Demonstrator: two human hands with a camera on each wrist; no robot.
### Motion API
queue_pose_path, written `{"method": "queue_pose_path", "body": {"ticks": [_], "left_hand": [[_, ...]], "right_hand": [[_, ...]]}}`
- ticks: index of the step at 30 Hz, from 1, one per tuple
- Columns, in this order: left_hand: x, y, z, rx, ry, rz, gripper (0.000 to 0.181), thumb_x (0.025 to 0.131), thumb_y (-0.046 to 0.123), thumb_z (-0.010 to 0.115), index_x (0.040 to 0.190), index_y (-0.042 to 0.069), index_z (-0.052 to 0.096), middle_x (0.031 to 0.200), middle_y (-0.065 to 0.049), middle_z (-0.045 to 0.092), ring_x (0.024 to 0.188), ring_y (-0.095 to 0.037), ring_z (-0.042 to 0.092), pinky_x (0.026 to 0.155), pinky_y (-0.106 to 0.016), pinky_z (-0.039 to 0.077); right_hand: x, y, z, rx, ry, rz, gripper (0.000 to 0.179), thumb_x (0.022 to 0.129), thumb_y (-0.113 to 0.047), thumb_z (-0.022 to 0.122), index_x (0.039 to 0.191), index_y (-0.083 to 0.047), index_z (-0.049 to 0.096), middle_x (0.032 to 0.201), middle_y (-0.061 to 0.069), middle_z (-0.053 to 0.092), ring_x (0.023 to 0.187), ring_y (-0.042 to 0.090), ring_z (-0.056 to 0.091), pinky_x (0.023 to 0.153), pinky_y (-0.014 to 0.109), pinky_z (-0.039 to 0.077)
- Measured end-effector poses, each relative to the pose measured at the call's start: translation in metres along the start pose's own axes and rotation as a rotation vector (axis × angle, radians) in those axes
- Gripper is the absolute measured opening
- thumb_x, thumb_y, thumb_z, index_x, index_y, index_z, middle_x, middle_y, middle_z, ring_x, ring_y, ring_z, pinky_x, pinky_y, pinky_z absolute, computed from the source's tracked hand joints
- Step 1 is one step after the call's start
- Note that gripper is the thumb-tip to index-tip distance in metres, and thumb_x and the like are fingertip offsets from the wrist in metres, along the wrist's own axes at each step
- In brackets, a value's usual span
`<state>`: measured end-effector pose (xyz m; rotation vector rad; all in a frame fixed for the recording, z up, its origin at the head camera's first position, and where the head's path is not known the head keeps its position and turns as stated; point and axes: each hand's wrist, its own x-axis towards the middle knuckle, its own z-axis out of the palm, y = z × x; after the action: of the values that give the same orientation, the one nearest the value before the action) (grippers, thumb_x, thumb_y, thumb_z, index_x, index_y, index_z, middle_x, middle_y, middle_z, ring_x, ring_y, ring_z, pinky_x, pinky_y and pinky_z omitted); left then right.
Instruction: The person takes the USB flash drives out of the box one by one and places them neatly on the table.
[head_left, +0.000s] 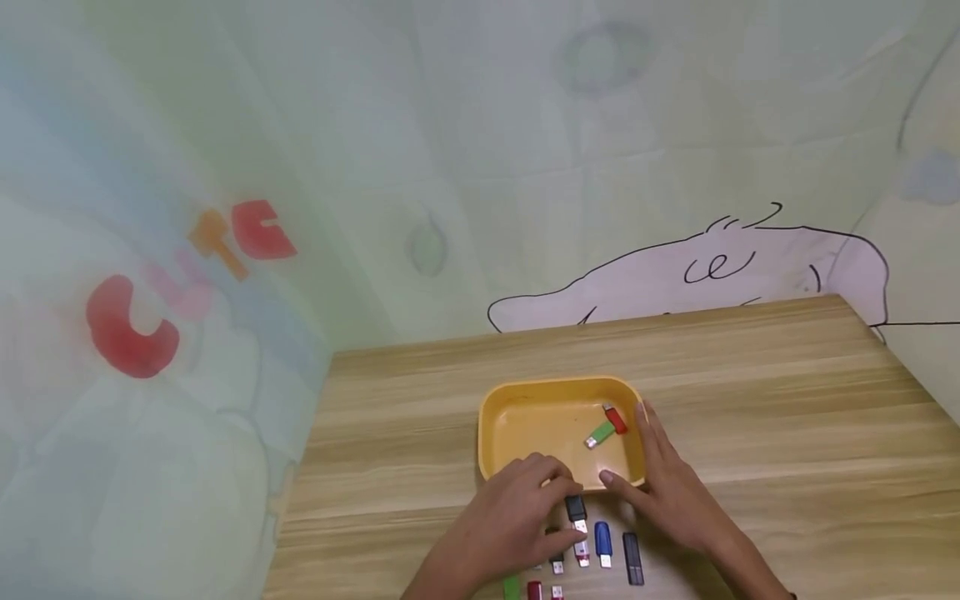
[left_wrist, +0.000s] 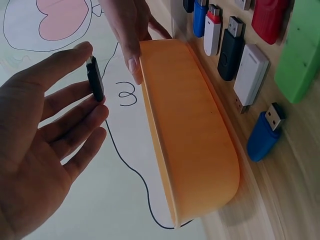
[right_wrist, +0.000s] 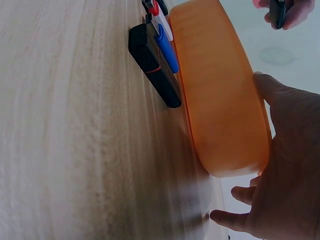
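Observation:
My left hand (head_left: pixel 510 521) pinches a black USB stick (left_wrist: pixel 95 80) between thumb and fingertips, just in front of a yellow plastic tray (head_left: pixel 525 385). In the left wrist view the stick hangs apart from the tray. My right hand (head_left: pixel 678 498) rests at the tray's near right corner, its thumb at the front rim and its straight fingers along the right side. Inside the tray lie a green USB stick (head_left: pixel 602 434) and a red USB stick (head_left: pixel 617 419), touching each other.
More USB sticks lie on the wooden table (head_left: pixel 390 433) before the tray: a blue one (head_left: pixel 603 542), a long black one (head_left: pixel 632 557), a white one (left_wrist: pixel 251 72) and a large green one (left_wrist: pixel 300 55). A printed curtain (head_left: pixel 360 167) hangs behind the table.

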<state>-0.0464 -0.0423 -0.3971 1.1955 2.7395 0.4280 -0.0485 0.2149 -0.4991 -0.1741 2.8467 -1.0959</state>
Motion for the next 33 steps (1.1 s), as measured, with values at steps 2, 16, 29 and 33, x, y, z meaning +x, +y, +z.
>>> {"method": "queue_pose_path", "body": {"ticks": [2, 16, 29, 33], "left_hand": [[-0.002, 0.000, 0.001, -0.011, 0.005, 0.009, 0.042, 0.093, 0.050, 0.080, 0.124, 0.022, 0.076, 0.119, 0.011, 0.068, 0.109, -0.003, 0.059, 0.098, -0.020, 0.052], [-0.014, 0.000, 0.015, -0.083, 0.007, 0.090, 0.043, 0.095, 0.051, 0.077, 0.128, 0.024, 0.074, 0.120, 0.013, 0.067, 0.106, 0.001, 0.059, 0.096, -0.016, 0.051], [-0.019, 0.002, 0.034, -0.119, 0.019, 0.154, 0.041, 0.093, 0.048, 0.080, 0.124, 0.021, 0.074, 0.119, 0.013, 0.066, 0.105, 0.003, 0.057, 0.096, -0.012, 0.047], [-0.022, 0.003, 0.039, -0.158, -0.020, 0.136, 0.040, 0.096, 0.049, 0.076, 0.124, 0.021, 0.074, 0.120, 0.013, 0.065, 0.107, 0.003, 0.057, 0.096, -0.013, 0.048]], "right_hand": [[0.000, 0.001, 0.000, -0.002, 0.000, 0.002, 0.112, 0.098, -0.063, 0.066, 0.172, -0.016, -0.005, 0.178, 0.023, 0.005, 0.151, 0.058, 0.035, 0.111, 0.072, 0.041], [-0.001, 0.002, 0.001, -0.004, 0.016, -0.004, 0.111, 0.098, -0.062, 0.067, 0.172, -0.016, -0.003, 0.178, 0.022, 0.006, 0.149, 0.059, 0.037, 0.110, 0.073, 0.041], [-0.001, 0.001, 0.000, 0.005, 0.013, 0.000, 0.111, 0.098, -0.062, 0.067, 0.172, -0.016, -0.002, 0.178, 0.023, 0.006, 0.151, 0.058, 0.033, 0.112, 0.074, 0.038], [-0.001, 0.000, 0.000, 0.012, 0.008, 0.002, 0.111, 0.098, -0.062, 0.067, 0.172, -0.016, -0.003, 0.178, 0.023, 0.006, 0.153, 0.058, 0.031, 0.113, 0.074, 0.037]]}}
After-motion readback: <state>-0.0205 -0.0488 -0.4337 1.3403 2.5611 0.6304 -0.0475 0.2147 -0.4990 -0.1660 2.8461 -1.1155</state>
